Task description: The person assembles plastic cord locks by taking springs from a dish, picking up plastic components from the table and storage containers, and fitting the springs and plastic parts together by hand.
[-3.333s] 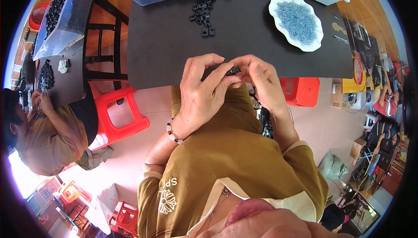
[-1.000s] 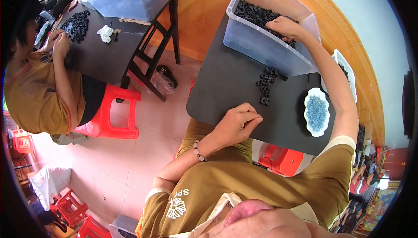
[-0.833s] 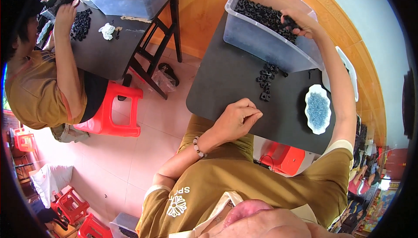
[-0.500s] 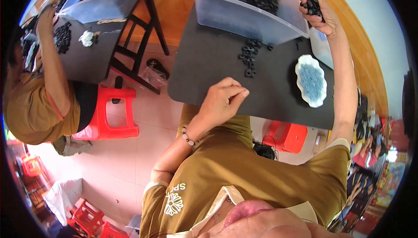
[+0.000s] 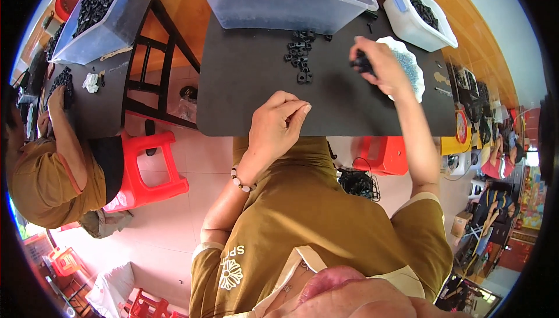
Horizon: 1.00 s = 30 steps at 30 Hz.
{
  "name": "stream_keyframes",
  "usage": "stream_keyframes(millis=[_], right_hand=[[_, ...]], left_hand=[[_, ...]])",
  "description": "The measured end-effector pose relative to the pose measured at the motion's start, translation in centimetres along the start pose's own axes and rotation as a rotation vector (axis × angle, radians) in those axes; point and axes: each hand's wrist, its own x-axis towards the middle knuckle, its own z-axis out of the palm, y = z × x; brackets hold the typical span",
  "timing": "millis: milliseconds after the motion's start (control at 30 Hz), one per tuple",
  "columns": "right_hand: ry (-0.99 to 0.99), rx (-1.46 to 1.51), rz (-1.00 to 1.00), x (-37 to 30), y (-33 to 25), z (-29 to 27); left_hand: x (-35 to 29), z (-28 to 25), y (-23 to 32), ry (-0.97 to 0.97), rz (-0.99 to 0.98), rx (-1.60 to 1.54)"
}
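Note:
My right hand (image 5: 381, 68) is closed round a handful of small black plastic pieces (image 5: 362, 63), held above the dark table by a white scalloped dish (image 5: 420, 88). Many tiny pale-blue pieces (image 5: 409, 69) fill that dish, partly hidden by my hand and wrist. Over the table's near edge, my left hand (image 5: 276, 123) has thumb and fingertips pressed together; anything between them is too small or hidden to make out. Beyond it lies a loose cluster of black plastic pieces (image 5: 299, 56) on the tabletop.
A clear plastic bin (image 5: 279, 12) of black pieces stands at the table's far side, a smaller white bin (image 5: 416, 33) at far right. At left, a co-worker (image 5: 55, 161) sits on a red stool (image 5: 154, 172) by another table. Another red stool (image 5: 387, 154) stands under my table.
My right hand has come down and left from beside the large bin, still holding the black pieces. The view has shifted, showing the white bin fully. My left hand keeps its pinch.

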Motion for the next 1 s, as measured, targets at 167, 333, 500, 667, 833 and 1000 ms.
stream_keyframes(millis=[167, 333, 500, 667, 833, 1000], right_hand=[[0.23, -0.632, -0.542, 4.3, 4.9, 3.5], [0.427, -0.853, -0.609, 3.8, 4.9, 6.5], [0.43, -0.889, -0.714, 3.7, 5.5, 7.0], [0.414, -0.924, -0.728, 3.2, 5.0, 6.4], [0.364, -0.663, -0.778, 3.6, 4.7, 4.7], [0.205, -0.46, -0.437, 3.3, 4.2, 2.4]], left_hand=[[-0.1, 0.1, 0.0, 0.006, 0.02, 0.048], [-0.2, 0.2, 0.3, 0.024, 0.012, 0.064], [-0.1, 0.3, 0.3, 0.023, 0.003, 0.059], [0.1, 0.4, 0.3, 0.022, 0.015, 0.071], [0.1, 0.5, 0.2, 0.022, 0.018, 0.074], [0.1, 0.6, 0.2, 0.031, 0.026, 0.064]])
